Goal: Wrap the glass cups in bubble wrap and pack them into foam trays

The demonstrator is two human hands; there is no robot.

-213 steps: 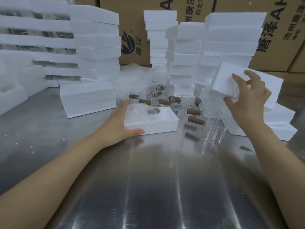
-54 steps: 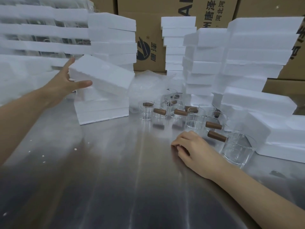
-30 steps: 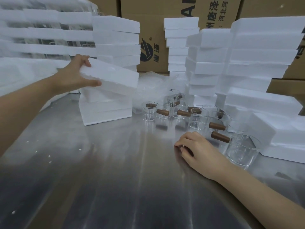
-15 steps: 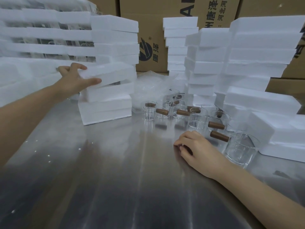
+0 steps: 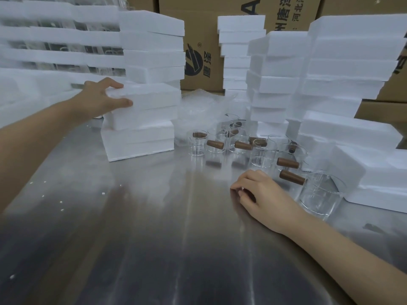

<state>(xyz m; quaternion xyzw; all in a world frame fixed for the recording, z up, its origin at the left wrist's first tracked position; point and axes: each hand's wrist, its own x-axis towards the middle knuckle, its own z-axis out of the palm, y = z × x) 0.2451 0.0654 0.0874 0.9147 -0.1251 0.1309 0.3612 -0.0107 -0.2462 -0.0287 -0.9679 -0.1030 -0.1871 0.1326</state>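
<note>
My left hand [image 5: 103, 100] grips the left end of a closed white foam tray [image 5: 147, 97] that lies flat on top of a short stack of foam trays [image 5: 138, 139]. Several clear glass cups with brown wooden handles [image 5: 217, 144] stand in a loose group at mid-table. The nearest and largest cup [image 5: 319, 192] stands just right of my right hand [image 5: 259, 192], which rests on the steel table with fingers loosely curled and holds nothing. A crumpled heap of bubble wrap [image 5: 198, 108] lies behind the cups.
Tall stacks of foam trays stand at back left [image 5: 152, 47], back middle [image 5: 240, 53] and right [image 5: 343, 69]. More foam pieces [image 5: 374, 172] lie at the right edge. Cardboard boxes [image 5: 202, 40] line the back. White foam crumbs dot the steel table [image 5: 154, 227].
My left hand has lowered the tilted foam tray until it lies flat on the short stack. My right hand has stayed still on the table.
</note>
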